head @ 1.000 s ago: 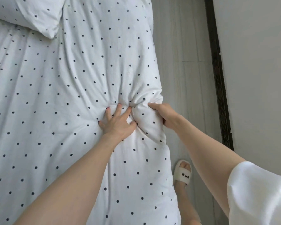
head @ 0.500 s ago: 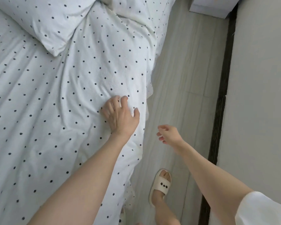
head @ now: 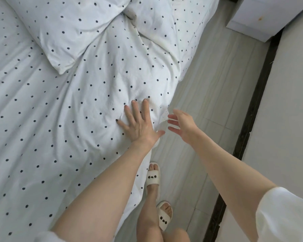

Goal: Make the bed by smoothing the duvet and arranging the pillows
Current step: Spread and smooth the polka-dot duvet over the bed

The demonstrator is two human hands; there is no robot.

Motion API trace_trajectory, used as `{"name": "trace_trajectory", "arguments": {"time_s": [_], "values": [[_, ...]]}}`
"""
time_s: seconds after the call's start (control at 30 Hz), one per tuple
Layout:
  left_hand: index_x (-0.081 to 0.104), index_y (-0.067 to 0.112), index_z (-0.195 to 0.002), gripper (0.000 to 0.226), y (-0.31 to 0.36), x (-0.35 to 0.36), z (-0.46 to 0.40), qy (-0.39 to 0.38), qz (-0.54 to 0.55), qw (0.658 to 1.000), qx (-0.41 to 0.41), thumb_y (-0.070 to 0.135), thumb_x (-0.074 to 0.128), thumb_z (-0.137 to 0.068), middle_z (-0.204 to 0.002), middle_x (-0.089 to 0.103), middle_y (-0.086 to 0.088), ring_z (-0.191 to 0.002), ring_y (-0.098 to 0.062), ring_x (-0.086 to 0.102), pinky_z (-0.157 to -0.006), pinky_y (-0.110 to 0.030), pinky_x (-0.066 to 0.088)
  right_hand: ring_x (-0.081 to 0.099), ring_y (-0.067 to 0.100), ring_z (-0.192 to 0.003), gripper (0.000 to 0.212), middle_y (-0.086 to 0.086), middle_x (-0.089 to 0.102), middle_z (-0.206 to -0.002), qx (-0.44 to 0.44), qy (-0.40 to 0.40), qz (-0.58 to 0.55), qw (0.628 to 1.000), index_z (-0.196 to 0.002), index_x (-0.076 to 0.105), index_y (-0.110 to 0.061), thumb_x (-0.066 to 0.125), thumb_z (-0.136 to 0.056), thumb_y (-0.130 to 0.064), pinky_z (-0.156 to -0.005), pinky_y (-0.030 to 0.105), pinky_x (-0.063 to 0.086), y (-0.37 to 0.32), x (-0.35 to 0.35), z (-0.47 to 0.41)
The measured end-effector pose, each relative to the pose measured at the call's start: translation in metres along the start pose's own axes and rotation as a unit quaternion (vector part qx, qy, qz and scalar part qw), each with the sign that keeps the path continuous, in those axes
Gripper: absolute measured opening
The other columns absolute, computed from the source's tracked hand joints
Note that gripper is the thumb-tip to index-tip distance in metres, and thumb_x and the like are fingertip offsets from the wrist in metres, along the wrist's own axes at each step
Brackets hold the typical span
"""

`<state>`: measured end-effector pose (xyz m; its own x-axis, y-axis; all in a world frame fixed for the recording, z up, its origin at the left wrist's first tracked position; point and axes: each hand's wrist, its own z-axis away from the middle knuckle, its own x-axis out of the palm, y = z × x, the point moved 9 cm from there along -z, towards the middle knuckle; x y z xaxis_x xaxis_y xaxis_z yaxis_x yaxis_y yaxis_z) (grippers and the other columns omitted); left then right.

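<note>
Left hand [head: 140, 124] flat, fingers spread, on the white black-dotted duvet [head: 87, 109] near its side edge, right hand [head: 182, 124] open, empty beside that edge (soft, light, crease-prone: likely best pinched along the hem).

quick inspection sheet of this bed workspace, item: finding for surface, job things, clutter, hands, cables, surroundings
surface: bed covered by the dotted duvet, creased near its floor-side edge
job's things: one pillow lying askew on the duvet, a second pillow bunched beside it near the bed's edge
clutter: nothing seen
grippers: left hand flat on the duvet, fingers spread; right hand open over the floor just off the bed edge, holding nothing
cables: nothing seen
surroundings: pale plank floor, dark skirting, white cabinet, slippers on both feet
</note>
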<state>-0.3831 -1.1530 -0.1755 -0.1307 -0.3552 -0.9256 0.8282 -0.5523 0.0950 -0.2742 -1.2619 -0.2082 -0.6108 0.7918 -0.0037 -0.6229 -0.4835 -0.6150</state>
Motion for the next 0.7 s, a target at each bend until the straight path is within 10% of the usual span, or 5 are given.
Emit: {"name": "trace_trajectory", "arguments": {"time_s": [0.27,0.57,0.7], "values": [[0.037,0.026,-0.141,0.070,-0.026,-0.024,-0.041,0.071,0.101,0.988,0.096,0.019,0.066,-0.078,-0.126,0.059,-0.001,-0.106,-0.030,0.057,-0.086,-0.040,0.043,0.053,0.018,-0.119,0.089,-0.004,0.049,-0.136,0.044,-0.062,-0.025,0.997,-0.143,0.026,-0.020,0.067,-0.073,-0.059,-0.099,0.042,0.046,-0.045,0.066,-0.052],[0.059,0.023,-0.114,0.032,-0.023,-0.060,-0.047,0.011,0.270,0.963,-0.012,0.023,0.050,-0.083,-0.099,0.069,-0.007,-0.095,-0.032,0.060,-0.077,-0.034,0.043,0.058,0.007,-0.076,0.015,-0.007,0.061,-0.083,-0.046,-0.016,0.000,0.999,-0.079,0.053,-0.023,0.059,-0.089,-0.033,-0.066,0.021,0.048,-0.109,0.066,-0.042],[0.067,0.020,-0.098,0.042,0.022,-0.083,-0.026,0.053,0.340,0.939,-0.005,0.032,0.039,-0.070,-0.081,0.070,-0.009,-0.080,-0.033,0.061,-0.072,-0.037,0.046,0.065,-0.002,-0.067,0.006,-0.013,0.066,-0.078,-0.198,-0.043,0.078,0.976,-0.081,0.059,-0.026,0.064,-0.084,-0.024,-0.058,0.013,0.051,-0.163,0.022,-0.009]]}}
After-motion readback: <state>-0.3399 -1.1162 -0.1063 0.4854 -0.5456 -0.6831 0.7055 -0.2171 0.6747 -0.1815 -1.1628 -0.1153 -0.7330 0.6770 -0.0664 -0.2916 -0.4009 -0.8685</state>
